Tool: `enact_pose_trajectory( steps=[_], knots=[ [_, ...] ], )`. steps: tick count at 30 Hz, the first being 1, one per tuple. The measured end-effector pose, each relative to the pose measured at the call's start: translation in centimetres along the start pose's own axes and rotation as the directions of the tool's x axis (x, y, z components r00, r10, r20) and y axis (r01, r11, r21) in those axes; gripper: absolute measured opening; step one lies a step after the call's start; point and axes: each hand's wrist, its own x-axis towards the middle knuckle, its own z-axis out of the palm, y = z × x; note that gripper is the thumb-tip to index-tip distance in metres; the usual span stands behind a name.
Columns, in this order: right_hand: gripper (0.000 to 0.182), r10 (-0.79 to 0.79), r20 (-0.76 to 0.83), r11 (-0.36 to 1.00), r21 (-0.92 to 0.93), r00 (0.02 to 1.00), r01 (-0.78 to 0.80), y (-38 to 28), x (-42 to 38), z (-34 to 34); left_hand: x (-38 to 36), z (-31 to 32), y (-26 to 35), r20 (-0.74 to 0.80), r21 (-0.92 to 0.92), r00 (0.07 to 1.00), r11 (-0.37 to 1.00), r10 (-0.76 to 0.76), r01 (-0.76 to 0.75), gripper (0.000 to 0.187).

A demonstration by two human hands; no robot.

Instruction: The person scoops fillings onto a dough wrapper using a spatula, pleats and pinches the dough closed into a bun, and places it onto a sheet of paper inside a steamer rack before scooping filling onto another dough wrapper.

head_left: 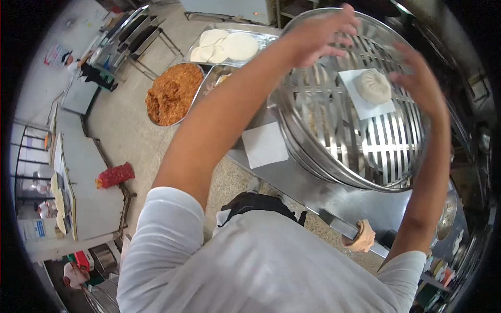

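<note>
A pleated white bun [373,86] sits on a square of white paper [360,107] on the slatted metal steamer tier [342,151]. My left hand [324,37] is raised over the tier's far left side, fingers spread and holding nothing. To the right of the bun, my right hand [417,81] hovers slightly blurred, its fingers apart and turned toward the bun. More tiers are stacked beneath the top one, and shapes show dimly through the slats. Another paper square [264,145] lies on the metal counter beside the stack.
Flat dough rounds [241,47] lie on a metal tray beyond my left arm. A big bowl of orange-brown filling [175,94] stands nearby. A cloth [360,237] hangs at the counter edge. A red mesh sack [116,175] and a distant person [86,70] are at left.
</note>
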Motion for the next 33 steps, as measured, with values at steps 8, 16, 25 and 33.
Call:
enact_pose_trajectory(
  steps=[8,16,25,33],
  knots=[
    [0.008,-0.180,0.035,0.955,0.245,0.983,0.166,-13.3,-4.2,-0.7,-19.9,-9.8,2.2,-0.154,-0.231,0.988,0.973,-0.023,-0.014,0.074],
    [0.025,-0.338,0.082,0.887,0.361,0.937,0.288,-31.5,0.3,17.1,-34.1,-17.1,-0.6,-0.288,-0.450,0.952,0.892,-0.099,-0.044,0.063],
    [0.041,-0.557,0.396,0.765,0.587,0.730,0.265,-44.8,10.2,36.3,-49.4,-34.7,2.0,-0.646,-0.365,0.755,0.915,-0.116,-0.172,0.057],
    [0.038,0.211,0.263,0.922,0.266,0.941,-0.281,-18.2,26.6,47.7,-47.9,-36.5,-2.5,-0.512,-0.500,0.820,0.865,-0.256,-0.042,0.057]
  ],
)
